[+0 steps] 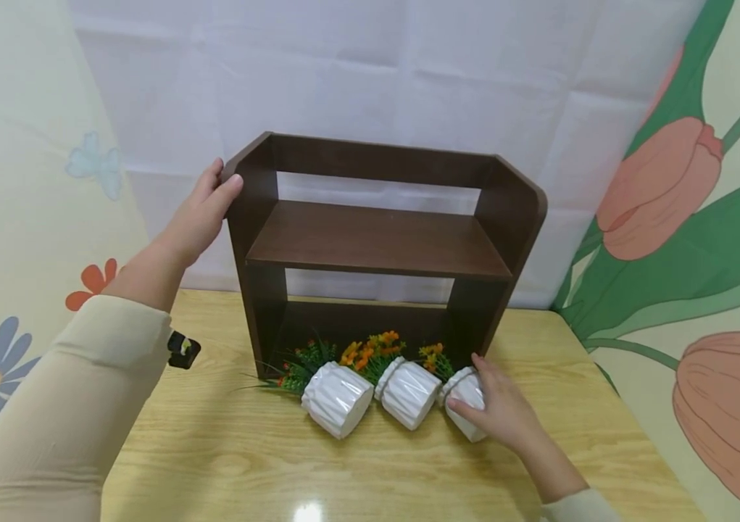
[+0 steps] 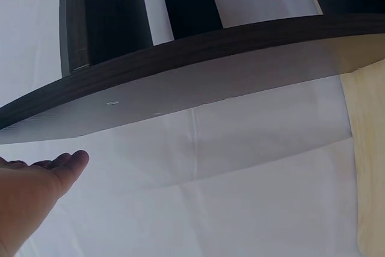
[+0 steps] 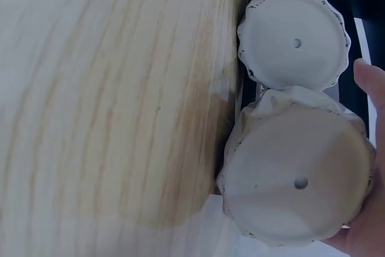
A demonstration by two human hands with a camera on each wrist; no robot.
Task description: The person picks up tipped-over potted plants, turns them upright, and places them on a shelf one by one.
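Observation:
A dark brown two-tier shelf [image 1: 376, 239] stands on the wooden table. My left hand [image 1: 203, 206] is at its upper left side panel, thumb by the front edge; the left wrist view shows that hand [image 2: 36, 188] beside the panel's outer face, not wrapped round it. Three white fluted flowerpots lie tipped before the lower tier, bases outward: a left pot [image 1: 337, 399], a middle pot [image 1: 407, 391] and a right pot [image 1: 464, 399]. My right hand [image 1: 503, 406] holds the right pot between thumb and fingers. In the right wrist view its round base [image 3: 295, 167] has a small hole.
Orange flowers [image 1: 370, 351] and green leaves with red specks [image 1: 307, 366] reach from the pots toward the lower tier. The light wood table [image 1: 246, 464] runs forward of them. White cloth [image 1: 356, 65] hangs behind; a tulip-patterned wall [image 1: 663, 196] stands on the right.

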